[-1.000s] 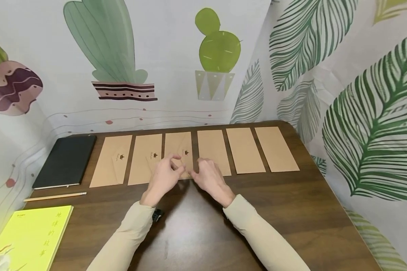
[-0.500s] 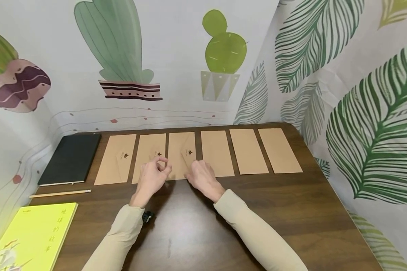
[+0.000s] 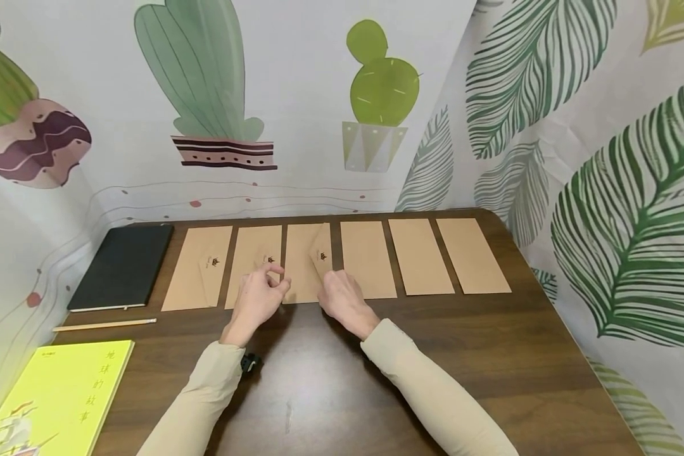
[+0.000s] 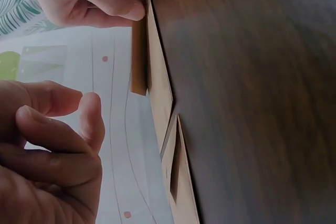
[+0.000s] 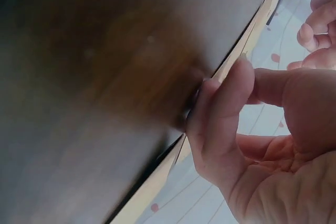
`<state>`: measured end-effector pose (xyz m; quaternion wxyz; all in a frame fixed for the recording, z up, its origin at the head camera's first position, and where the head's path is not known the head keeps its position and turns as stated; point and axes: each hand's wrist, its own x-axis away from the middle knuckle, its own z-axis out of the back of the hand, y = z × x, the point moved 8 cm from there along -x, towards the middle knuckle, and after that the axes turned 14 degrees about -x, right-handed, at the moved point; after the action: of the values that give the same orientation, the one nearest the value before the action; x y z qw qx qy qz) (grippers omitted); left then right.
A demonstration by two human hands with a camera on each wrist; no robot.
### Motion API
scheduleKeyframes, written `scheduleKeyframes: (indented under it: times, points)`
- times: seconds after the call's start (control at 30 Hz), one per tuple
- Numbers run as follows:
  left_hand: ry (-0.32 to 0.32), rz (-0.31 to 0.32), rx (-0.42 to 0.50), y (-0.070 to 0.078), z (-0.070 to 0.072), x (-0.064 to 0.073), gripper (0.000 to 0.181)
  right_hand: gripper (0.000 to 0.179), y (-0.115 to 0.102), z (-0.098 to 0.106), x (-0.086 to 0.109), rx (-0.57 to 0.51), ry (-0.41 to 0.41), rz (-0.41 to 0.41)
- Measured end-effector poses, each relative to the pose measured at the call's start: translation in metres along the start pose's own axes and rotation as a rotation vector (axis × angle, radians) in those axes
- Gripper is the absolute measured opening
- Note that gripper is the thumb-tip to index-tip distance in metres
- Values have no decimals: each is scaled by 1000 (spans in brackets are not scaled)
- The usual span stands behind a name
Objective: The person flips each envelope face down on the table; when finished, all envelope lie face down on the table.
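Note:
A row of kraft-paper envelopes lies along the table's far side. My right hand (image 3: 344, 297) is at the near right corner of the third envelope (image 3: 297, 272) from the left, pinching its flap (image 3: 321, 253) between thumb and fingers. In the left wrist view that flap (image 4: 139, 61) stands up from the envelope body. A small crown print marks it. My left hand (image 3: 256, 297) hovers over the near end of the second envelope (image 3: 256, 237), thumb and fingers loosely bent with nothing between them. The first envelope (image 3: 192, 272) also has a crown-printed flap.
Right of the third envelope lie three plain ones, the nearest envelope (image 3: 367, 253) close to my right hand. A black notebook (image 3: 122, 266), a pencil (image 3: 105, 325) and a yellow book (image 3: 63, 386) are at the left. A printed cloth (image 3: 302, 95) hangs behind the table (image 3: 456, 354).
My left hand has moved left, from the third envelope to the second. My right hand has shifted slightly left onto the third envelope's corner, and its flap looks more raised.

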<state>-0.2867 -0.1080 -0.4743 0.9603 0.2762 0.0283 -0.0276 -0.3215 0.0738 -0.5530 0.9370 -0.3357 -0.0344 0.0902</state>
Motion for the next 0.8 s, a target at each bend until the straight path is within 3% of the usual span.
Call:
scheduleKeyframes:
  times: [0.33, 0.5, 0.7, 0.8]
  points:
    - [5, 25, -42, -7, -1, -2, 29, 46, 7, 4, 3, 18, 32, 8]
    - [-32, 58, -59, -10, -5, -4, 35, 47, 7, 13, 8, -69, 35, -7]
    - [-120, 77, 156, -11, -15, -9, 41, 45, -12, 35, 24, -161, 41, -29]
    - [-170, 112, 265, -11, -19, -10, 44, 41, -7, 34, 22, -184, 52, -32]
